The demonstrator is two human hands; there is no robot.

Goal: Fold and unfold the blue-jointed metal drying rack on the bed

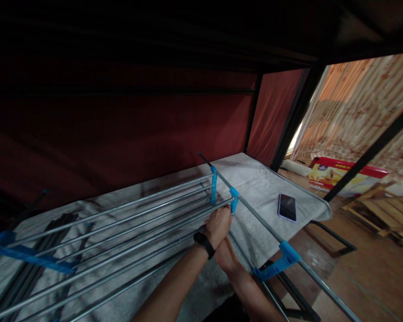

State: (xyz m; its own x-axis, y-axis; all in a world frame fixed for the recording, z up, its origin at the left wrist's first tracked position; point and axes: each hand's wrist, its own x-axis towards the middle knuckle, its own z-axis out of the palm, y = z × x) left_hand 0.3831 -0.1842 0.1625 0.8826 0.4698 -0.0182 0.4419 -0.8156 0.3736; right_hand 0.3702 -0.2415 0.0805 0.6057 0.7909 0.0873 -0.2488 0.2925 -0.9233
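Note:
A rack of several parallel metal rods (pixel 130 223) lies across a grey towel-covered surface (pixel 255 176). Blue plastic joints (pixel 234 199) tie the rods' ends to a long cross rod (pixel 265 228). My left hand (pixel 219 225), with a black band on its wrist, is closed round the end of one rod right beside a blue joint. Just under it, my right hand (pixel 226 255) reaches up below the rack; its fingers are hidden by the left hand and the rods.
A phone (pixel 287 207) lies face up on the towel to the right. Further along the cross rod sits another blue joint (pixel 278 264). A blue end piece (pixel 30 257) and dark tubes (pixel 53 230) lie at the left. A black frame post (pixel 295 116), a red-and-yellow box (pixel 336 174) and wooden slats (pixel 383 210) stand at the right.

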